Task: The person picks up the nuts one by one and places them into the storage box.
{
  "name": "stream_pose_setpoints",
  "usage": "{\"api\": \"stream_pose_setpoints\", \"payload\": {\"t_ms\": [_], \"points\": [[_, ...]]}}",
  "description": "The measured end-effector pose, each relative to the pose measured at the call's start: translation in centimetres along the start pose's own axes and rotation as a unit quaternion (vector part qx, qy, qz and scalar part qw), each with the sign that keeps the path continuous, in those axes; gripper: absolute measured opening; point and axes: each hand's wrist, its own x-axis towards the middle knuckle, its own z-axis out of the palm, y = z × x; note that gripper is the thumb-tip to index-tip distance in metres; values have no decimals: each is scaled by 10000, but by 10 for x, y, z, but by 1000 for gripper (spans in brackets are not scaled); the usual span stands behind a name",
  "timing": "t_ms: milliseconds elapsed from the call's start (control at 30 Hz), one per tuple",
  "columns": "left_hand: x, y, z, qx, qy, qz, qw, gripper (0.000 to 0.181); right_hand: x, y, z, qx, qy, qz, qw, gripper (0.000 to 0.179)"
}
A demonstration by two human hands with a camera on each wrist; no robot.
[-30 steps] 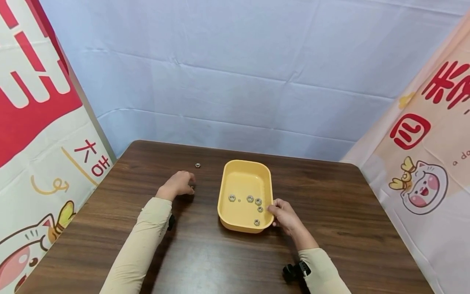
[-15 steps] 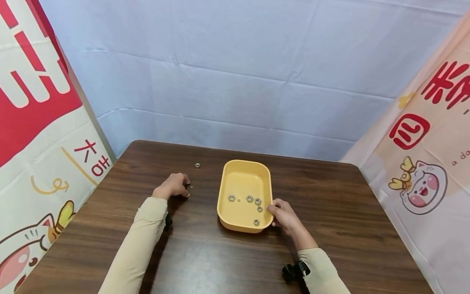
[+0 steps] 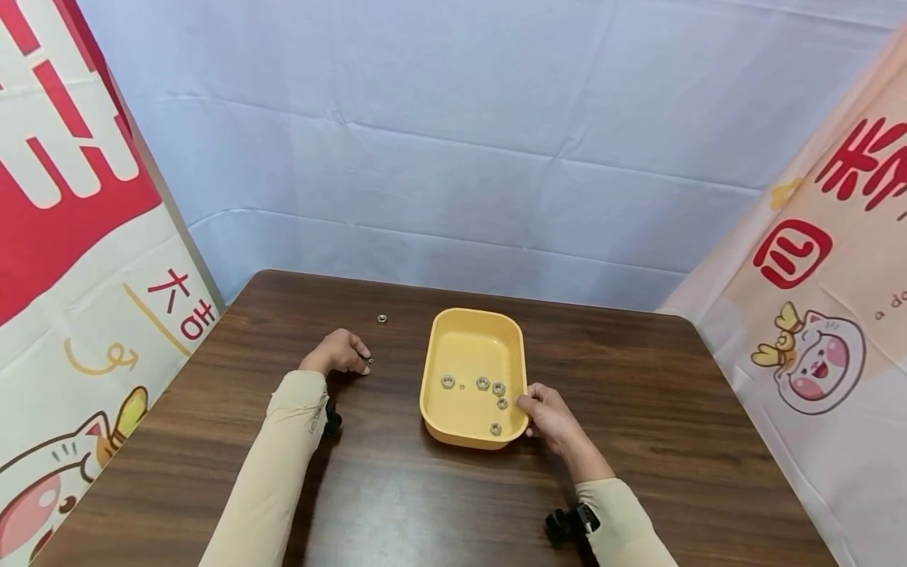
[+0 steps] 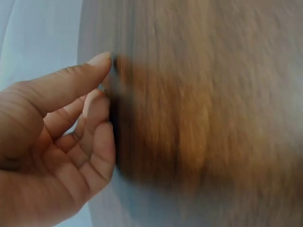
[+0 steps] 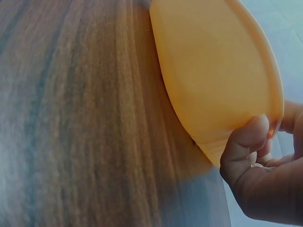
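In the head view my left hand point(image 3: 338, 351) is low over the table, thumb and forefinger slightly apart beside a tiny nut point(image 3: 371, 360). From the left wrist view, the thumb point(image 4: 71, 82) reaches past the bent fingers; the nut cannot be made out there. A larger hex nut point(image 3: 382, 319) lies farther back on the wood. My right hand point(image 3: 553, 417) grips the near right rim of a yellow plastic tray point(image 3: 434, 346), its thumb inside the wall. Several metal nuts of different sizes, including a large one point(image 3: 483, 383), lie on the tray's floor.
The dark wooden table point(image 3: 638, 409) has rounded far corners. A pale blue cloth point(image 3: 453, 157) hangs behind it, with printed banners at both sides. Each wrist carries a black camera strap.
My left hand first drew back from the tiny nut, uncovering it, then came forward again with its fingertips beside it. The right hand and tray stayed put.
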Motion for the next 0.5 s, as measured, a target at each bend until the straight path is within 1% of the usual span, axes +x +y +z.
{"api": "stream_pose_setpoints", "payload": {"t_ms": [133,267,333,500], "points": [[1,4,3,-113,79,-273,9995,20,1,1,0,39,-35,19,10000,5],[4,3,4,-109,205,-432,9988,20,2,2,0,123,-66,-10,9999,5],[4,3,5,-57,295,-431,9986,19,2,2,1,132,-72,-3,9999,6],[1,6,8,-8,325,-403,9987,11,0,0,0,85,-76,52,9999,6]]}}
